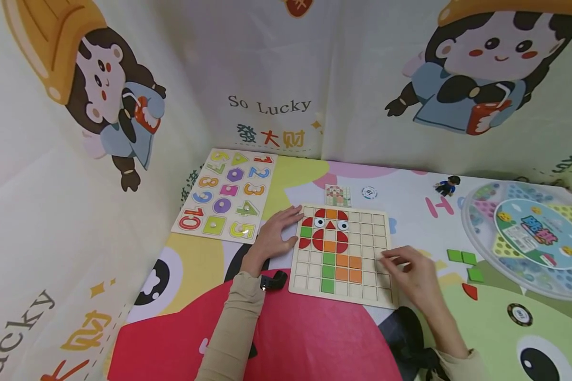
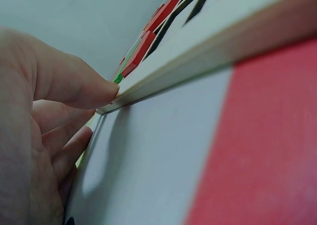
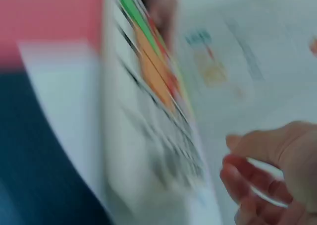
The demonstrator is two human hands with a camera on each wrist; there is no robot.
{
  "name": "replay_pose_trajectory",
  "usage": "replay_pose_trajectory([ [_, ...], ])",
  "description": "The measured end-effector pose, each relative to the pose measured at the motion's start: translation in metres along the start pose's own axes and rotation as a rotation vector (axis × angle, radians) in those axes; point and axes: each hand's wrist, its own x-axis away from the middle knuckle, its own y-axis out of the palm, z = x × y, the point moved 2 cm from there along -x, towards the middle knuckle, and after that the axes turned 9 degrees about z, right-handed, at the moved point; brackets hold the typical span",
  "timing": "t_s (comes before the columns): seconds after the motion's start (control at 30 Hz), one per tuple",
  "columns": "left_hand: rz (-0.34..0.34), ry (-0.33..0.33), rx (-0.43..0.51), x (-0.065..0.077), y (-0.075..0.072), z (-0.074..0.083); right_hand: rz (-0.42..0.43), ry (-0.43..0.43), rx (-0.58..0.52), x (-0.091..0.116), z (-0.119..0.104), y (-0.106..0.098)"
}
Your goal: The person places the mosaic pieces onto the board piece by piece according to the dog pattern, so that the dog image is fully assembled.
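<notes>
Grid board (image 1: 368,241) braced at left, fingertips bunched at right

The wooden grid board lies flat on the printed tablecloth between the two hands. The left hand (image 1: 275,234) lies along its left edge, fingers mostly straight and thumb tip on the rim, as the left wrist view shows. The right hand (image 1: 416,272) is at the right edge with its fingers curled and thumb and forefinger close together; whether a tile sits between them cannot be told, nor whether the tips touch the board.

Red curved pieces (image 1: 319,241) and two eye tiles (image 1: 343,225) make a shape at the upper left. Below, three green squares (image 1: 328,272) stand in a column beside a two-by-two block of orange squares (image 1: 349,268). Three loose green tiles (image 1: 475,274) and a loose red piece (image 1: 470,291) lie on the cloth to the right. A small picture card (image 1: 338,196) lies just beyond the far edge.

For clean work here, the left thumb should press lightly but steadily, so the board cannot slide. A tile is best pinched by opposite edges, squared to its cell and lowered flat; a sweeping wrist could knock the orange block. Checking the card before each placement would help.
</notes>
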Motion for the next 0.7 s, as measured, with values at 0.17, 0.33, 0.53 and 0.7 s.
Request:
replay_pose_trajectory([
  [0.17, -0.009, -0.006, -0.003, 0.002, 0.0, 0.001, -0.015, 0.051, 0.092, -0.005, 0.037, -0.048],
  [0.33, -0.001, -0.002, 0.002, 0.001, 0.001, 0.0, -0.195, 0.086, 0.081, 0.005, 0.055, -0.057],
  [0.53, -0.005, -0.008, 0.005, 0.0, 0.002, -0.001, -0.215, 0.067, 0.164, 0.012, 0.055, -0.052],
  [0.7, -0.001, -0.001, -0.004, 0.0, 0.002, -0.001, -0.211, 0.034, 0.239, 0.011, 0.052, -0.051],
])
